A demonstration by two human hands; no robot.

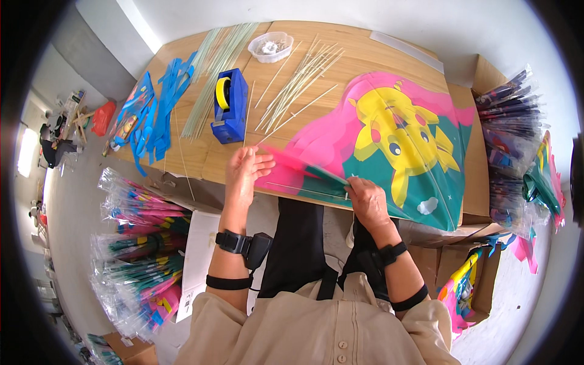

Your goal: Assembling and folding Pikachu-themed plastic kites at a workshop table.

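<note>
A kite sail (340,140), pink and green with a yellow cartoon animal, lies across the right half of the table. At its near left edge my left hand (243,176) is raised, palm turned inward and fingers stretched out beside a lifted pink flap. Whether the fingertips touch that flap is hard to see. My right hand (368,199) is closed on the kite's near edge, where the green material folds up. A thin pale rod (307,190) runs along this edge toward my right hand.
On the wooden table (176,146) are a blue tape dispenser (233,125), thin sticks (298,85), a clear dish (269,47) and blue strips (164,109). Bagged kites (143,243) are stacked at my left, more (505,140) at right. An open carton (486,292) stands lower right.
</note>
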